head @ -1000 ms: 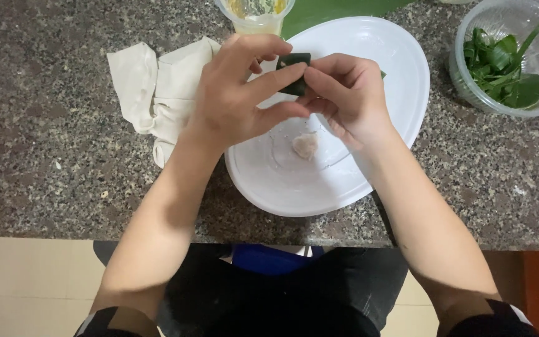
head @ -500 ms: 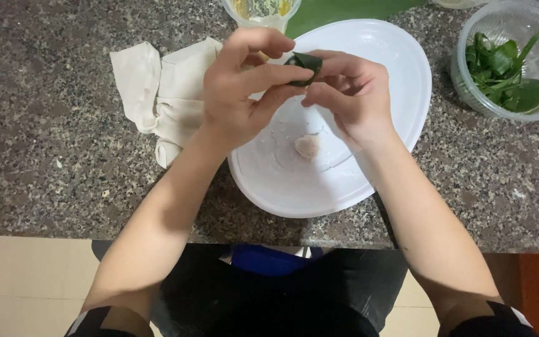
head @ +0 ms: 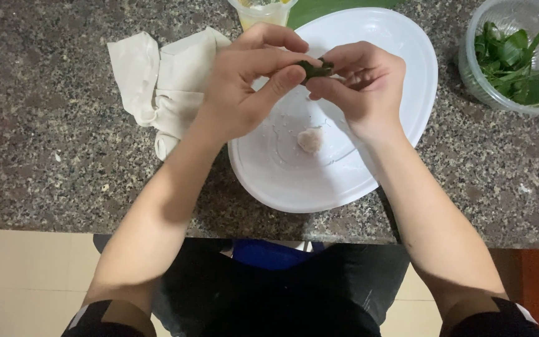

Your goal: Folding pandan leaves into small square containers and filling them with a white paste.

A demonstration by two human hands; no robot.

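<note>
The person's left hand (head: 244, 87) and right hand (head: 360, 84) meet above the far half of a white oval plate (head: 407, 56) and together pinch a small dark green leaf piece (head: 315, 67). The left grip is clenched on it, thumb and forefinger closing from the left; the right grip grasps the same piece from the other side, its fingers curled around the leaf's end. The leaf piece is held in the air, clear of the plate's surface.

On the plate, near its middle and just below the hands, lies a small pale pinkish lump (head: 310, 140), apart from both hands. The plate sits on a speckled grey stone table (head: 45, 156), reaching close to the near edge, where the person stands.

Left of the plate and touching its rim, a crumpled cream cloth (head: 157, 87) lies on the table. At the far edge, a clear cup with yellowish contents (head: 263, 11) stands just beyond the plate, beside a broad green leaf (head: 332, 7). Toward the far right corner, a clear plastic tub (head: 488, 87) holds loose green leaves (head: 513, 62), well apart from the hands.
</note>
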